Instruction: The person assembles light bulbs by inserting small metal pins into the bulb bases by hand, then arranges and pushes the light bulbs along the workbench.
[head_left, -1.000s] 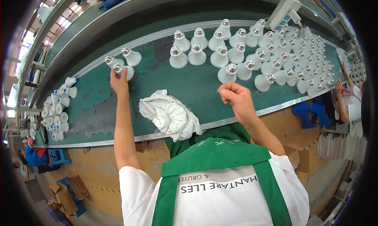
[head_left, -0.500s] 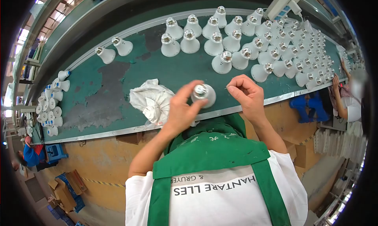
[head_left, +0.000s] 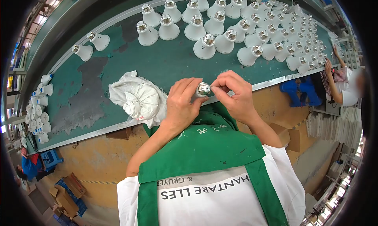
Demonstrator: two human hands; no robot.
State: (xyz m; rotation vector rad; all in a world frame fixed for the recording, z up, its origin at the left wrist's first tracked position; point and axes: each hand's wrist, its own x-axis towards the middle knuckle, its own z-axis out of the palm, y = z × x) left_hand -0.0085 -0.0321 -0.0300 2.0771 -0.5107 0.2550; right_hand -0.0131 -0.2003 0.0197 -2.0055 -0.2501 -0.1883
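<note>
The held bulb (head_left: 203,89) was at the tabletop's near edge, its metal cap exposed, grasped in the left hand (head_left: 183,104). The right hand (head_left: 235,95) was just to its right, thumb and forefinger pinched together beside the cap; what they gripped was too small to tell. A crumpled white cloth bundle (head_left: 139,100) lay left of the hands on the green tabletop (head_left: 157,64), with upright bulbs (head_left: 168,31) standing beyond.
</note>
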